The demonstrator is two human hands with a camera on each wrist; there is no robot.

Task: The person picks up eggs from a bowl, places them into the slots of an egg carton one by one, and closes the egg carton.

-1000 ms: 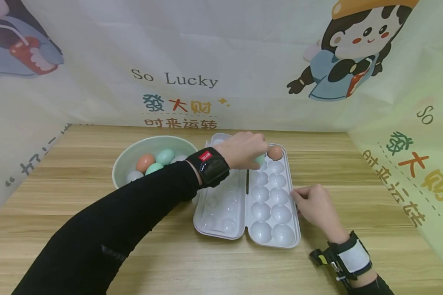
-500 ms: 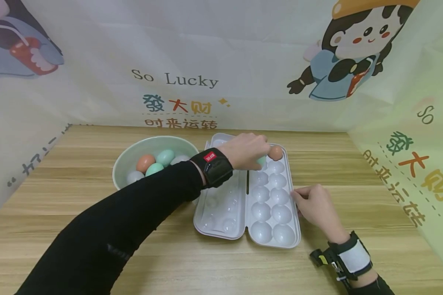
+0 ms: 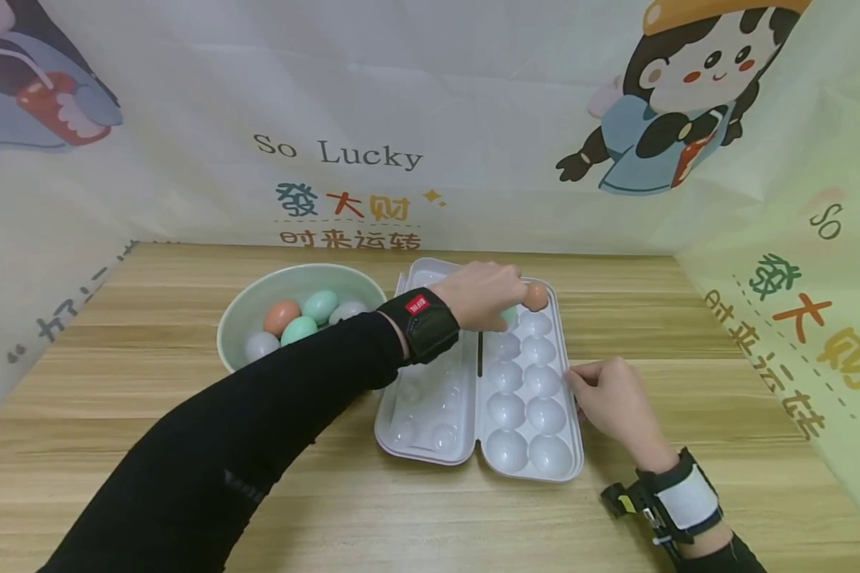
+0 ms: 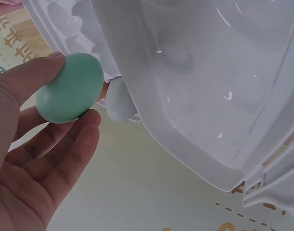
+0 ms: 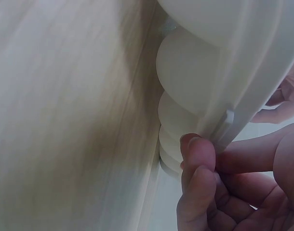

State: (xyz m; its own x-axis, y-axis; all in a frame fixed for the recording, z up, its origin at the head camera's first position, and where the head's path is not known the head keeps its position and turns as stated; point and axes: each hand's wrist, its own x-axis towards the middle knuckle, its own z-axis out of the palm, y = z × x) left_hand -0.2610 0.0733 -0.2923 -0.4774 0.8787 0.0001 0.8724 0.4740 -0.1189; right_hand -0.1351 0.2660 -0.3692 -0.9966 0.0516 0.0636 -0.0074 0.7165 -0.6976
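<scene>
My left hand (image 3: 480,294) is over the far end of the white plastic egg carton (image 3: 527,477) and pinches a green egg (image 4: 70,89) between thumb and fingertips. In the head view that hand hides most of the egg. A brown egg (image 3: 535,296) sits in the carton's far right cup, and a pale egg (image 4: 119,101) shows at the same end in the left wrist view. At the carton's right side, my right hand (image 3: 612,398) pinches its rim between thumb and fingers, near a small tab (image 5: 225,126). The nearer cups hold no eggs.
A pale green bowl (image 3: 231,318) with several green, white and brown eggs stands left of the carton, partly behind my left forearm. The carton's lid (image 3: 426,446) lies folded open to the left. A printed sheet (image 3: 487,103) rises behind the wooden table (image 3: 344,509).
My left hand and forearm have shifted slightly right over the carton's far end, the green egg still pinched. The right hand and the carton have stayed in place.
</scene>
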